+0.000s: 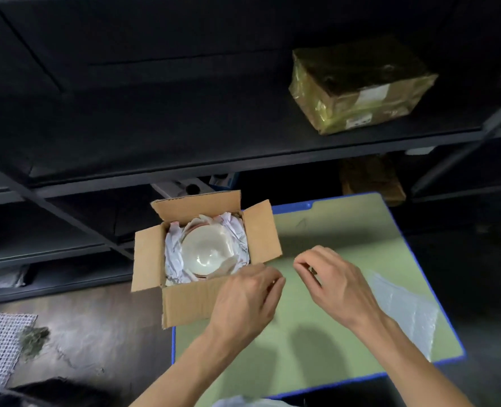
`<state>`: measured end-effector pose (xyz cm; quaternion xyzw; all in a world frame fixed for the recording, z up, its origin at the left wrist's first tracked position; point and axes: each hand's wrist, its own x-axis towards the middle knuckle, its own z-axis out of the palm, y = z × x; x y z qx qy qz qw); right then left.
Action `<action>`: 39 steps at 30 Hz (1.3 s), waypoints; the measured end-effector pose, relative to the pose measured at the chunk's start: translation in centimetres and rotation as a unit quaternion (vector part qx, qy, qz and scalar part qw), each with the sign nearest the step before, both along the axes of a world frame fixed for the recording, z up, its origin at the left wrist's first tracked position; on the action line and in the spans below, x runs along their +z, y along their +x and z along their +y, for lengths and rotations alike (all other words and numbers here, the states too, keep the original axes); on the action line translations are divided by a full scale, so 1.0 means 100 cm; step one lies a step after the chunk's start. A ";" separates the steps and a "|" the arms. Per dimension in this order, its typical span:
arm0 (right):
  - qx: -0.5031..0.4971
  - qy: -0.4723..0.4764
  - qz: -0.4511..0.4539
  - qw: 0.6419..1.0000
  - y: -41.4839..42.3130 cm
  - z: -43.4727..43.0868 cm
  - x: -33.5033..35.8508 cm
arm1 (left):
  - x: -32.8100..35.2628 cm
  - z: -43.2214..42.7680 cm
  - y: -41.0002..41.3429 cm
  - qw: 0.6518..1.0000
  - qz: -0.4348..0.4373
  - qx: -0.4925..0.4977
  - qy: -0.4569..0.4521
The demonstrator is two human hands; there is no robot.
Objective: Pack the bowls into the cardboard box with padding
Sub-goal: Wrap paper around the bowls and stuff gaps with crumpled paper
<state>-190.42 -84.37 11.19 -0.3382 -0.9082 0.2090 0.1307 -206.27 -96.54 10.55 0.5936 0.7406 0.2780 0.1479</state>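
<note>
The open brown cardboard box point(184, 301) is lying ahead and to the left of both hands, its four flaps spread outward. The glossy white round bowl point(206, 252) is being cradled inside it by crumpled white paper padding point(174, 254). The left hand point(245, 301) is being held over the box's near right corner with its fingers curled. The right hand point(334, 283) is being held apart to the right, above the pale green tabletop point(331, 230), with thumb and forefinger drawn together. Whether anything is being pinched by either hand cannot be told. A clear bubble-wrap sheet point(404, 312) is lying just right of the right wrist. A top layer of padding is probably being called for: the wrap is nearer the right hand, the box nearer the left.
</note>
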 end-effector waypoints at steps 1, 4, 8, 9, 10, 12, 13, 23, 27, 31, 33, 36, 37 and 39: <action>-0.012 -0.006 -0.008 1.000 0.012 0.002 -0.004 | -0.002 0.006 0.009 1.000 -0.002 -0.018 -0.003; -0.053 -0.030 -0.040 0.997 0.048 0.010 -0.021 | -0.011 0.024 0.036 0.998 0.010 -0.067 -0.020; -0.095 -0.074 -0.123 0.985 0.098 0.013 -0.044 | -0.034 0.046 0.073 0.988 0.029 -0.126 -0.087; -0.103 -0.085 -0.144 0.981 0.108 0.012 -0.049 | -0.041 0.051 0.079 0.984 0.034 -0.138 -0.111; -0.116 -0.096 -0.161 0.975 0.121 0.012 -0.053 | -0.048 0.057 0.088 0.979 0.041 -0.153 -0.131; -0.142 -0.116 -0.182 0.966 0.144 0.010 -0.062 | -0.060 0.068 0.102 0.968 0.057 -0.179 -0.165; -0.155 -0.122 -0.189 0.962 0.155 0.010 -0.066 | -0.065 0.073 0.108 0.963 0.064 -0.190 -0.179; -0.269 -0.169 -0.257 0.912 0.211 0.015 -0.105 | -0.101 0.101 0.151 0.940 0.073 -0.232 -0.239; -0.340 -0.219 -0.273 0.873 0.217 0.013 -0.117 | -0.117 0.107 0.168 0.931 0.045 -0.226 -0.282; -0.357 -0.243 -0.240 0.869 0.210 0.008 -0.128 | -0.124 0.111 0.180 0.940 -0.017 -0.208 -0.271; -0.356 -0.248 -0.202 0.878 0.204 0.005 -0.131 | -0.125 0.110 0.181 0.946 -0.050 -0.174 -0.268; -0.328 -0.245 -0.181 0.894 0.192 0.002 -0.133 | -0.125 0.103 0.171 0.949 -0.087 -0.119 -0.279; -0.312 -0.239 -0.180 0.901 0.187 0.001 -0.133 | -0.124 0.099 0.165 0.949 -0.099 -0.101 -0.283; -0.280 -0.245 -0.169 0.913 0.175 0.000 -0.134 | -0.122 0.089 0.151 0.946 -0.123 -0.071 -0.291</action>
